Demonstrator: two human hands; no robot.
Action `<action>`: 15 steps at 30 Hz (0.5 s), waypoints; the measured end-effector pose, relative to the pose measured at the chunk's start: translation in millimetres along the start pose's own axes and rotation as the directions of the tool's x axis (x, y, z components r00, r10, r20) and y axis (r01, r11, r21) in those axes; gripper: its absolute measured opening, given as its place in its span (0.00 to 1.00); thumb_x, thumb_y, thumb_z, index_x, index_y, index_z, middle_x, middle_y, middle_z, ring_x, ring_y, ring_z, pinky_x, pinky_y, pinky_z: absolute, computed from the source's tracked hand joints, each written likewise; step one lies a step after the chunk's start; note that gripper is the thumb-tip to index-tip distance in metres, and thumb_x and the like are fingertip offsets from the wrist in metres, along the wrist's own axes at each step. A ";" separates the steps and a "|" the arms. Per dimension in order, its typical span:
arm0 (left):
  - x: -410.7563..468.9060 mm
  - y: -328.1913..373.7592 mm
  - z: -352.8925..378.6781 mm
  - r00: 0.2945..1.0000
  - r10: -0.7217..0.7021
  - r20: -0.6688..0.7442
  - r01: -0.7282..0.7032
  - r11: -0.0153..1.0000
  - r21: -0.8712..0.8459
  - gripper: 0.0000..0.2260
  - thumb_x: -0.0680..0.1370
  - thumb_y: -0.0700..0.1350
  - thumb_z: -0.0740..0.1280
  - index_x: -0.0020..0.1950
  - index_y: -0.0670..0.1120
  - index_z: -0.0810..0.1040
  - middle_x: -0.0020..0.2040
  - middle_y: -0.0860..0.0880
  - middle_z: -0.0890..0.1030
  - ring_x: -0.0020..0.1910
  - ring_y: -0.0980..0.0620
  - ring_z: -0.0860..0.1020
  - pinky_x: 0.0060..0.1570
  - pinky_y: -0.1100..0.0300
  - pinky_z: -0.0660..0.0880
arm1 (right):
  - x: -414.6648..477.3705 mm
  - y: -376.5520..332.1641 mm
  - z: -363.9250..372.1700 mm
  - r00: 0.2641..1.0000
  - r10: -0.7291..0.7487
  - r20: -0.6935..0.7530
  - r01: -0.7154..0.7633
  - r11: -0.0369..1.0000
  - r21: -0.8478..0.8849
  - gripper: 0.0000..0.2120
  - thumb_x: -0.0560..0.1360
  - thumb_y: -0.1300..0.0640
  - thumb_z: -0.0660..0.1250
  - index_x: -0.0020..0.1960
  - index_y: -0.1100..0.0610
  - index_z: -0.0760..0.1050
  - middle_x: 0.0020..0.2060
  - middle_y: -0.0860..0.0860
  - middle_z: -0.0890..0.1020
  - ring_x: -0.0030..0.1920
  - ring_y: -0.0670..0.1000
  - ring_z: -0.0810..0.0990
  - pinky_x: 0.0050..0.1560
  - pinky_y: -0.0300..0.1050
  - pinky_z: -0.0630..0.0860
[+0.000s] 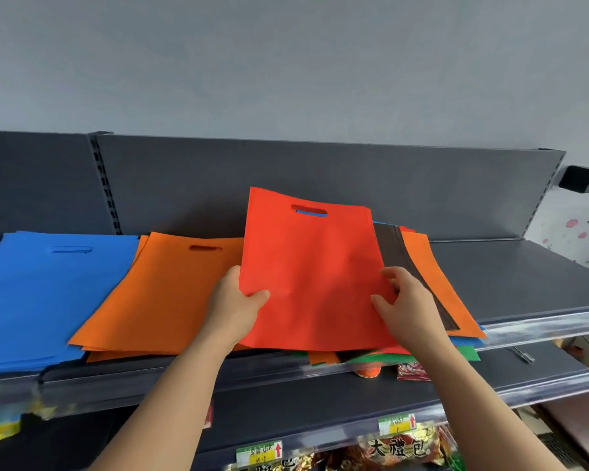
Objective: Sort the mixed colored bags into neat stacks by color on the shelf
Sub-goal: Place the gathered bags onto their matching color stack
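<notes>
A red bag [306, 266] with a cut-out handle is lifted at a tilt over the mixed pile [432, 294] of brown, orange, blue and green bags on the shelf [524, 277]. My left hand [238, 300] pinches the red bag's left edge, thumb on top. My right hand [405, 300] touches its right edge with curled fingers; whether it grips the bag is unclear. To the left lies an orange stack [164, 294], and further left a blue stack [38, 300].
The shelf's right part is bare dark metal, with a grey back panel [320, 178] behind. A power adapter [580, 179] hangs on the wall at right. Lower shelves hold snack packets [398, 447] and price tags [261, 452].
</notes>
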State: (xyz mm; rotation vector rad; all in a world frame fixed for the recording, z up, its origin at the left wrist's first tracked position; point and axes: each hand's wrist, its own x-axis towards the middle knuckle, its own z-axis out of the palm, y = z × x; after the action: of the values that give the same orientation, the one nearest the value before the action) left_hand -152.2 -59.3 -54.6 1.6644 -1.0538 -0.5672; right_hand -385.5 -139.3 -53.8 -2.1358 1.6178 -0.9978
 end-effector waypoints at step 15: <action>-31.3 -49.1 -167.2 0.943 -0.027 -0.333 0.064 0.993 0.100 0.07 0.76 0.44 0.68 0.53 0.51 0.75 0.47 0.55 0.79 0.45 0.56 0.78 0.38 0.61 0.71 | -25.4 -147.1 94.1 0.948 -0.298 0.113 0.290 0.954 0.083 0.17 0.75 0.59 0.65 0.63 0.53 0.73 0.55 0.50 0.75 0.54 0.53 0.76 0.53 0.44 0.71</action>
State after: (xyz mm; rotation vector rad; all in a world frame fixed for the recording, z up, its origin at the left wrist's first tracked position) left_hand -18.8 56.9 -45.8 1.8086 -0.8135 -0.2474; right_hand -218.4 -83.7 -43.1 -2.3885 1.2160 -0.9623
